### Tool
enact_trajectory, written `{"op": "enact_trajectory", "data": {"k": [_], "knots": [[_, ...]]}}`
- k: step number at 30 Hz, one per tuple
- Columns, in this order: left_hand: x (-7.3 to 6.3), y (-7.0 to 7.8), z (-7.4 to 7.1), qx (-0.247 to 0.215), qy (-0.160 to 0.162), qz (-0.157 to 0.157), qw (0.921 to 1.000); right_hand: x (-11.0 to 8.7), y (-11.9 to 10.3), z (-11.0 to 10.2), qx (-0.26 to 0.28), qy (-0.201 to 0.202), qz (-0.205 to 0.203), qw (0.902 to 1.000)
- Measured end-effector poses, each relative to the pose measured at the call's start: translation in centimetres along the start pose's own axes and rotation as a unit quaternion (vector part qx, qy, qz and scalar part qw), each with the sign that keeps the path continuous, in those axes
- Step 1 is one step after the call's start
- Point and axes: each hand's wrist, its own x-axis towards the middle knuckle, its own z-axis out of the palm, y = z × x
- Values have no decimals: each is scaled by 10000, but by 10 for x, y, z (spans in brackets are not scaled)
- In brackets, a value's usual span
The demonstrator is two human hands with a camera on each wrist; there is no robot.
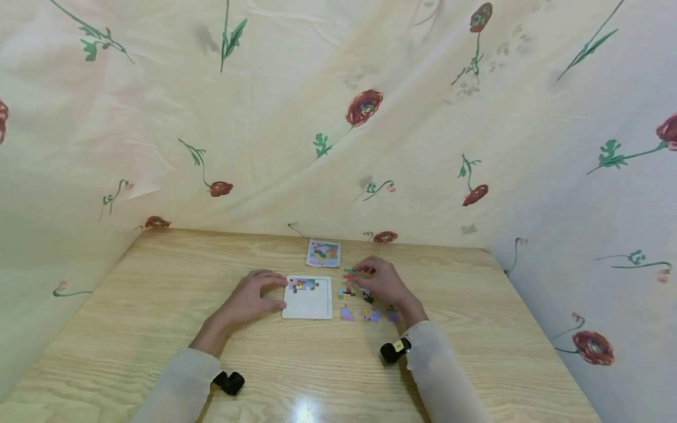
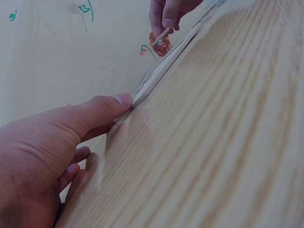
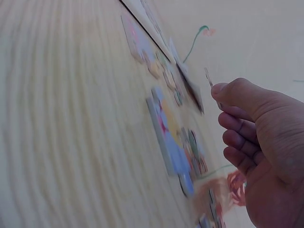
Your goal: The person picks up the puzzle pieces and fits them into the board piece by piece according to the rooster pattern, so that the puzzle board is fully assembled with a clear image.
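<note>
— What's nearest?
— The wooden tabletop [image 1: 307, 364], giving moving room between the sleeves [image 1: 177, 379] at the bottom of the frame. Above that, right of centre, lie loose pieces [image 1: 346, 315], just beside the white tray [image 1: 312, 305].
— How does the tray sit?
— Below centre, longer side running left to right, a joined strip [image 1: 309, 284] in its upper left. The left hand [image 1: 245, 299] has fingers spread wide, touching its left edge.
— And the right hand [image 1: 383, 285]?
— Fingers pinching a puzzle piece [image 1: 349, 275] above the tabletop, right of the tray's upper right corner (edge-on in the right wrist view, its long axis slants toward upper left).
— Farther?
— A picture card [image 1: 324, 254], then the tabletop's back edge and flowered cloth [image 1: 275, 147].
</note>
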Motion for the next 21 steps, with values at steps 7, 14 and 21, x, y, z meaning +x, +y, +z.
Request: {"op": "enact_trajectory", "data": {"k": [7, 14, 21], "knots": [[0, 1, 0, 23, 9, 53, 10000, 5, -8, 10, 56, -169, -97, 9998], [0, -1, 1, 47, 11, 39, 10000, 9, -15, 24, 141, -326, 56, 9994], [-1, 0, 0, -2, -20, 30, 10000, 12, -19, 35, 110, -449, -27, 9989]]}}
